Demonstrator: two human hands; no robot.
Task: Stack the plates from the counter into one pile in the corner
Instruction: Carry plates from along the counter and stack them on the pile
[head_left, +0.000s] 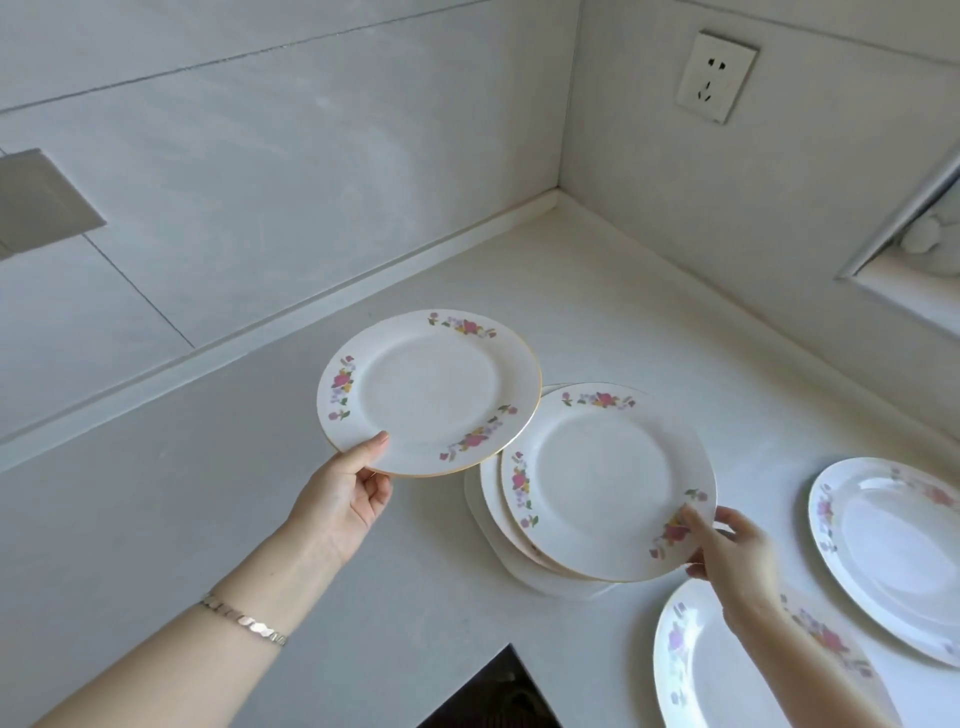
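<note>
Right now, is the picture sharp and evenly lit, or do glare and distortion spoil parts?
Head view: soft, even daylight; the wide lens skews the walls and socket; the raised plate and the pile's top plate are sharp; the oval plate at right shows pale glare; the near plate at bottom looks softer and is cut off.

A floral plate (428, 392) is raised, tilted, beside an uneven pile (608, 480); two more plates (893, 551) lie flat nearby.
</note>
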